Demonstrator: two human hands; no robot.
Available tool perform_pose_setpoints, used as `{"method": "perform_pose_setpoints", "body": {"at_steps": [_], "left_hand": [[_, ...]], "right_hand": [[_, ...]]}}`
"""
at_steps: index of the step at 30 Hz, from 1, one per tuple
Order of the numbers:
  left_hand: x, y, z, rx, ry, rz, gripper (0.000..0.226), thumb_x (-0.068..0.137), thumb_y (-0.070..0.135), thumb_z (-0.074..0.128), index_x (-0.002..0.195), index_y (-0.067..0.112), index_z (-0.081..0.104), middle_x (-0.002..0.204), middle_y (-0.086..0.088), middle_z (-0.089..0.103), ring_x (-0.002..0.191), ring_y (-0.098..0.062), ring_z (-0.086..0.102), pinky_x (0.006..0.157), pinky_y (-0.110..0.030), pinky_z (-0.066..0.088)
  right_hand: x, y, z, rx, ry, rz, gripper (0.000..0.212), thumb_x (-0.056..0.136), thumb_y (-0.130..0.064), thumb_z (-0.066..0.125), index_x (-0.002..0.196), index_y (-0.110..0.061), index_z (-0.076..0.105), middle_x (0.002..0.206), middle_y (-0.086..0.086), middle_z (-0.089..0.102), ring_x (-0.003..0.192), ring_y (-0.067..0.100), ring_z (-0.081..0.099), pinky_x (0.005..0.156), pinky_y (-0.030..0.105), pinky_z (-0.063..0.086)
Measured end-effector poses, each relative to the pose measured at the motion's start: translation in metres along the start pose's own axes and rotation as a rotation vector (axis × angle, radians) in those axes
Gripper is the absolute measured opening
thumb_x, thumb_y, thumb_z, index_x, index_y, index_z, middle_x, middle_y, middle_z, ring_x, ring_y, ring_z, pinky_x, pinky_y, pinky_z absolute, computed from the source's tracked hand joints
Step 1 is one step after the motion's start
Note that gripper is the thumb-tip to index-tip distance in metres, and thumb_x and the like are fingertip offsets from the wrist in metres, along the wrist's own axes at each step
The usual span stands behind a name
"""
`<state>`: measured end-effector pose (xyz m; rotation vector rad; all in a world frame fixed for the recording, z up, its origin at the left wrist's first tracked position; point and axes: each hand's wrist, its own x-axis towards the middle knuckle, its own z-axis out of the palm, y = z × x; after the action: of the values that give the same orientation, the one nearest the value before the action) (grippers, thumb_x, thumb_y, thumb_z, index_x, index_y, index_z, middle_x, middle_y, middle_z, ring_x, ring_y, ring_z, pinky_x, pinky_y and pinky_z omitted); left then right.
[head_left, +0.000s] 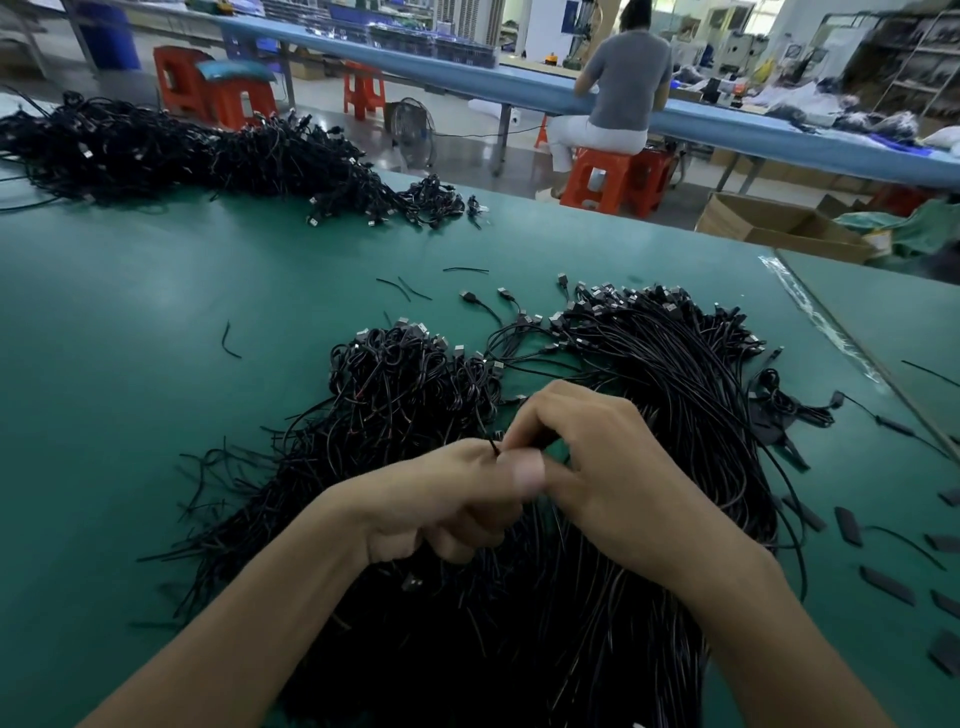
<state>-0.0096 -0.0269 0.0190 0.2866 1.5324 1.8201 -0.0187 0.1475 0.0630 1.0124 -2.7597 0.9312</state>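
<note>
My left hand (447, 499) and my right hand (602, 467) meet over the green table (156, 322), just above a big heap of straight black USB cables (665, 374). Both hands have curled fingers and pinch the same thin black cable (488, 439) between them; its end sticks up by my left thumb. A second heap of coiled, tied cables (405, 374) lies to the left of my hands. The cable's path under my palms is hidden.
A long pile of bundled cables (156, 145) lies at the table's far left. Loose black ties (231, 340) and short black strips (885, 584) are scattered around. A person sits on an orange stool (613, 179) at a blue bench; cardboard boxes (779, 226) stand beyond the table edge.
</note>
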Motion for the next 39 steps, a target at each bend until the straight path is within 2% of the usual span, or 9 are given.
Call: {"method": "perform_pose_setpoints", "body": {"at_steps": [4,12,16,21,25,28,31,34,39], "left_hand": [[-0.001,-0.001,0.002,0.271,0.007,-0.041,0.042,0.07,0.02,0.084,0.073,0.022,0.042,0.058,0.009,0.036,0.048,-0.005,0.029,0.039,-0.016,0.026],[0.003,0.0,0.004,0.319,0.124,-0.027,0.027,0.08,0.017,0.079,0.08,0.012,0.052,0.07,-0.004,0.032,0.053,-0.01,0.029,0.041,-0.018,0.024],[0.008,-0.001,0.007,-0.035,0.183,0.03,0.021,0.084,0.007,0.059,0.069,0.021,0.056,0.057,0.006,0.037,0.045,-0.006,0.028,0.038,-0.015,0.022],[0.016,-0.003,0.011,-0.326,0.238,0.191,0.022,0.097,0.008,0.03,0.086,0.014,0.049,0.066,0.002,0.044,0.053,-0.01,0.039,0.045,-0.021,0.031],[0.022,-0.007,0.016,-0.28,0.348,0.385,0.015,0.103,0.007,0.044,0.097,0.01,0.057,0.078,-0.004,0.059,0.068,-0.015,0.058,0.059,-0.025,0.05],[0.025,-0.011,0.009,0.188,0.616,0.479,0.014,0.096,0.018,0.062,0.11,0.021,0.062,0.102,-0.007,0.066,0.095,-0.018,0.064,0.084,-0.028,0.054],[0.024,-0.01,0.004,0.491,0.93,0.518,0.021,0.084,0.038,0.076,0.098,0.037,0.059,0.076,0.011,0.056,0.064,-0.002,0.051,0.06,-0.015,0.043],[0.022,-0.008,0.005,0.428,0.871,0.499,0.015,0.089,0.038,0.072,0.094,0.034,0.058,0.057,0.006,0.064,0.047,-0.005,0.055,0.049,-0.016,0.043],[0.022,0.002,0.014,-0.099,0.604,0.584,0.024,0.101,0.004,0.049,0.12,0.012,0.06,0.095,-0.013,0.076,0.089,-0.024,0.074,0.078,-0.031,0.059]], "right_hand": [[-0.002,-0.001,-0.001,-0.075,-0.093,0.021,0.017,0.091,-0.033,0.067,0.107,-0.033,0.062,0.097,-0.02,0.054,0.09,0.001,0.055,0.083,0.028,0.05],[-0.005,-0.008,0.001,-0.272,-0.031,-0.073,0.008,0.093,-0.031,0.062,0.093,-0.027,0.069,0.1,-0.014,0.056,0.092,0.01,0.054,0.076,0.036,0.052],[-0.005,-0.001,0.005,-0.455,0.087,-0.137,0.017,0.091,-0.032,0.057,0.089,-0.019,0.069,0.097,-0.005,0.057,0.095,0.019,0.054,0.074,0.036,0.052],[-0.003,0.011,0.014,-0.55,0.329,-0.108,0.013,0.092,-0.029,0.061,0.09,-0.017,0.067,0.108,0.001,0.056,0.106,0.023,0.048,0.087,0.033,0.038],[0.001,0.017,0.021,-0.284,0.444,0.037,0.011,0.094,-0.026,0.061,0.095,-0.017,0.067,0.106,-0.004,0.049,0.101,0.014,0.04,0.088,0.023,0.035],[0.001,0.019,0.028,0.004,0.474,0.134,0.005,0.095,-0.02,0.062,0.096,-0.017,0.066,0.104,-0.008,0.046,0.099,0.008,0.043,0.085,0.007,0.033],[0.001,0.016,0.032,0.257,0.513,0.184,0.015,0.096,-0.017,0.062,0.091,-0.031,0.059,0.104,-0.015,0.048,0.097,-0.004,0.051,0.079,0.006,0.041],[0.002,0.013,0.034,0.39,0.553,0.201,0.02,0.095,-0.017,0.062,0.087,-0.036,0.059,0.103,-0.012,0.053,0.095,-0.007,0.054,0.077,0.007,0.045],[0.004,0.011,0.036,0.547,0.512,0.211,0.01,0.093,-0.024,0.061,0.085,-0.028,0.065,0.1,-0.004,0.057,0.09,0.001,0.06,0.076,0.012,0.049]]}}
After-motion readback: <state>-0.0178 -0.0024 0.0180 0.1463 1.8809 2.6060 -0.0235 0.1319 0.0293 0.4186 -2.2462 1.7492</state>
